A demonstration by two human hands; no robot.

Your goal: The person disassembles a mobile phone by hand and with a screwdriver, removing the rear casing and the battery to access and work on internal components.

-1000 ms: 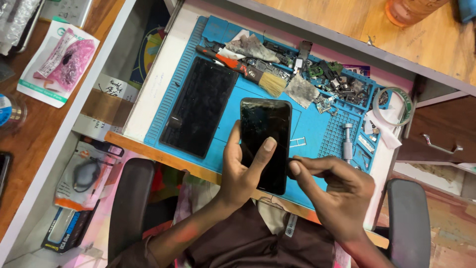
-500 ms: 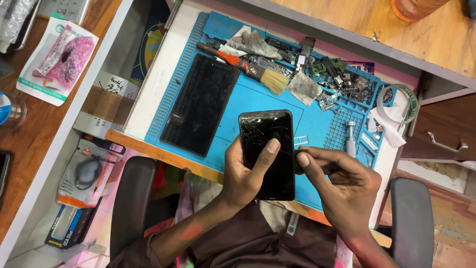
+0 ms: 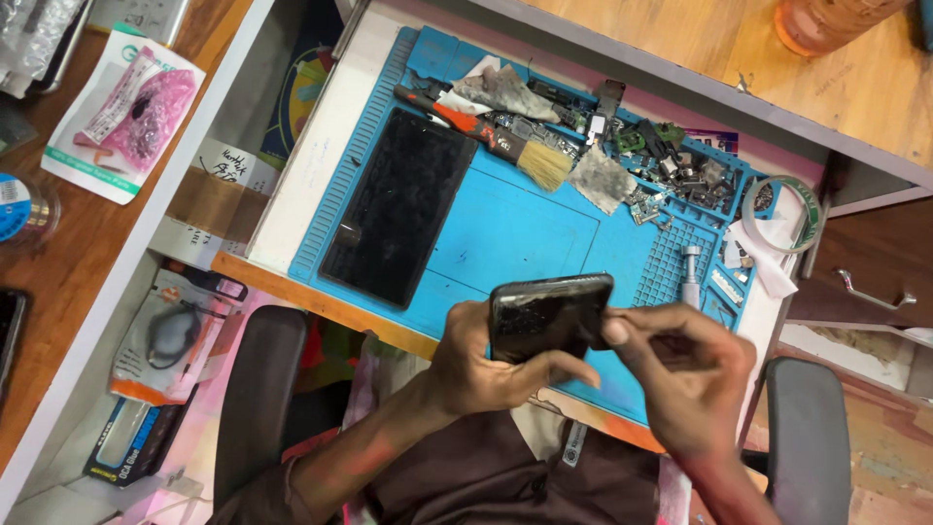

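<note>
Black phone (image 3: 547,313) at lower centre of frame, tilted above the blue mat (image 3: 530,228). Left hand (image 3: 481,365) clamped on its lower edge, right hand (image 3: 680,374) pinching the right end. Likely light, stiff, glass slick and cracked, so grip edges only

White bench (image 3: 321,156) with blue repair mat (image 3: 525,228), dark glass panel (image 3: 398,219), brush (image 3: 525,156), tape roll (image 3: 785,214), loose parts (image 3: 671,170).

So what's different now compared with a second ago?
The black phone has been tipped from upright to lying sideways, lower over the blue mat edge. The left hand still grips it from below, and the right hand now pinches its right end. The dark screen panel, brush and loose parts haven't moved.
</note>
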